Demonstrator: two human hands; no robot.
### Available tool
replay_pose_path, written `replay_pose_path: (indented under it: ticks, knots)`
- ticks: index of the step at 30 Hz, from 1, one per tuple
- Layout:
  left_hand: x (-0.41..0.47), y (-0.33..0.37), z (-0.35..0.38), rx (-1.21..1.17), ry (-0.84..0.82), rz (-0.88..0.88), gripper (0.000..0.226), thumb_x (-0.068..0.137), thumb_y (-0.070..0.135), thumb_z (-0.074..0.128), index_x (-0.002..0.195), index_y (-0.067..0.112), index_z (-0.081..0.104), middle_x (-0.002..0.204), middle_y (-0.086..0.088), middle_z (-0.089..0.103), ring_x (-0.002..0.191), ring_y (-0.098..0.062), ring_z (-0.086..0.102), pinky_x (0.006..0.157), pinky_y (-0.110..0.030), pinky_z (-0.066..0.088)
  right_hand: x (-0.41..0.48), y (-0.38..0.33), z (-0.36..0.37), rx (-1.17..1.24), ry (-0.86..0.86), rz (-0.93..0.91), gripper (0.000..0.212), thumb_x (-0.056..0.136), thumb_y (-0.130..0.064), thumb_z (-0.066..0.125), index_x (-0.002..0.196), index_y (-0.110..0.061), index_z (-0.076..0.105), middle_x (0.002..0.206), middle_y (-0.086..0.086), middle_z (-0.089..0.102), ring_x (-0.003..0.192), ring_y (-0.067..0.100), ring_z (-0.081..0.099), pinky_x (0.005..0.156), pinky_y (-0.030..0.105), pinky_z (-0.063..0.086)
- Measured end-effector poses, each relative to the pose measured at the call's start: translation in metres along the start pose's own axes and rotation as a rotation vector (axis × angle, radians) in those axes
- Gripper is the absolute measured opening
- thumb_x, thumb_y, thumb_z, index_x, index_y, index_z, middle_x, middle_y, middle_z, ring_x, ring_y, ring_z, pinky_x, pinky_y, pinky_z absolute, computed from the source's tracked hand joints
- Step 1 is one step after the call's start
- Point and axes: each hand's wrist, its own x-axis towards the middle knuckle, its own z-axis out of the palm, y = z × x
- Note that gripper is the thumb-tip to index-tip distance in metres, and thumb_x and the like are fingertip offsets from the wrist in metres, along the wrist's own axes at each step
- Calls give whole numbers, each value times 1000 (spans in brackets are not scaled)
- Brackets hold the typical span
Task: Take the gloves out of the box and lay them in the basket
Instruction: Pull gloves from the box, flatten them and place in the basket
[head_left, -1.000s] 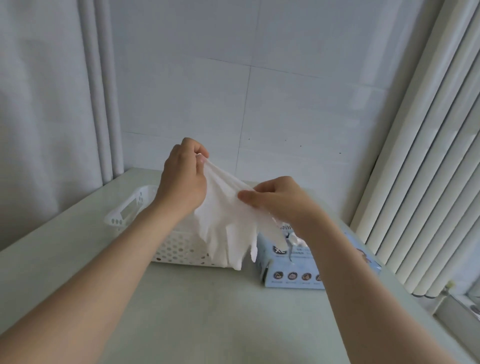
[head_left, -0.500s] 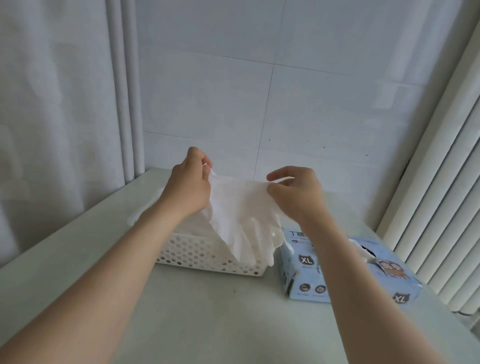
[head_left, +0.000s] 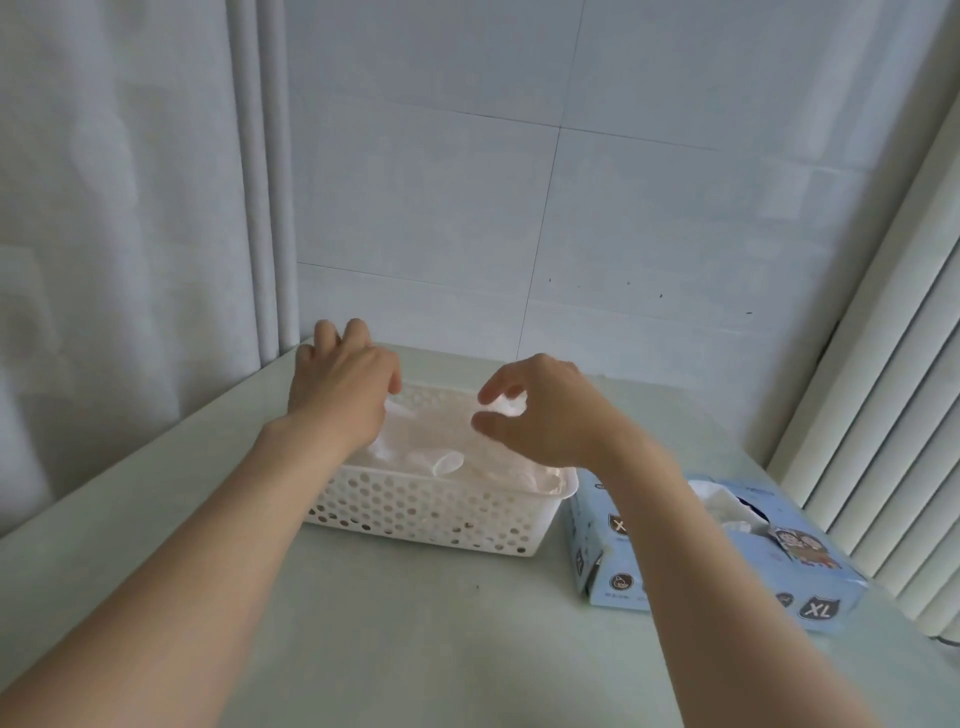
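Left grip (head_left: 343, 387) hovers over the far left of the basket (head_left: 431, 517), fingers spread and relaxed, holding nothing; whether it touches the glove below can't be told. Right grip (head_left: 540, 415) is over the basket's right side, fingers loosely curled, thumb and forefinger apart, nothing pinched; a white bit of glove edge sits just behind them. The glove (head_left: 447, 462) lies inside the white perforated basket, spread across the top, one fingertip near the front rim. The light blue box (head_left: 727, 571), marked XL, sits on the desk (head_left: 415, 639) just right of the basket, with more white gloves (head_left: 719, 504) poking out of its top opening. Both forearms are bare.
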Motion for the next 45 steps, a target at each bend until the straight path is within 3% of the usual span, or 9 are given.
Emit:
replay_pose_path:
  ticks: [3,8,13,17,22,27,34,40,45]
  knots:
    - [-2,8,-12,-164,-208,131,29,105,18,53,108,42,68,121,5,47,124,-24,40,103,-41,38,-4,-5,-1,-59,-287,5,48,92,-45,78,138,-37,65,130,-8,63,113,14,60,101,36,49]
    - [-10,19,-21,-271,-744,193,47,104,54,48,151,45,47,150,14,52,135,-13,51,116,-38,39,1,7,17,-67,-292,43,52,90,-47,78,139,-37,64,130,-11,67,116,14,64,98,33,54]
    - [-9,19,-18,-290,-766,190,48,105,54,45,152,50,43,157,18,45,143,-12,44,121,-39,33,3,12,16,-18,-327,53,36,102,-50,55,84,-21,68,79,-3,65,71,17,60,72,30,50]
    - [-9,28,-16,-260,-714,155,54,102,56,50,153,38,46,155,11,50,137,-16,51,117,-40,40,2,13,20,-55,-263,17,19,97,-30,71,113,-33,80,108,-9,71,103,12,62,89,28,53]
    - [-12,37,-16,-181,-601,96,47,101,53,56,138,25,59,137,1,60,111,-20,60,91,-33,47,-2,13,24,-68,-74,-67,19,93,-40,78,108,-30,82,117,-5,72,120,22,57,103,43,52]
    - [-16,53,-20,-139,-326,76,23,100,33,48,115,22,60,124,-5,53,119,-32,49,99,-46,46,-16,29,17,60,173,-60,29,104,-16,53,109,-25,80,102,-10,76,103,19,64,98,41,53]
    - [-53,121,-23,-461,163,418,18,100,11,47,110,19,60,110,6,61,102,-16,58,87,-32,49,-55,71,-7,158,336,92,52,87,14,34,90,-23,70,86,-11,66,89,11,64,82,32,56]
    - [-89,166,14,-319,253,736,26,85,-4,61,109,6,65,121,-8,53,95,-19,61,71,-28,58,-97,116,-13,198,391,199,46,78,11,49,96,-22,76,93,-11,74,93,-1,63,76,1,43]
    - [-106,184,39,-196,305,847,38,106,24,36,120,4,65,118,-10,61,113,-25,60,98,-34,51,-117,139,-10,160,273,219,40,83,-8,62,110,-35,77,107,-24,72,104,2,64,96,23,48]
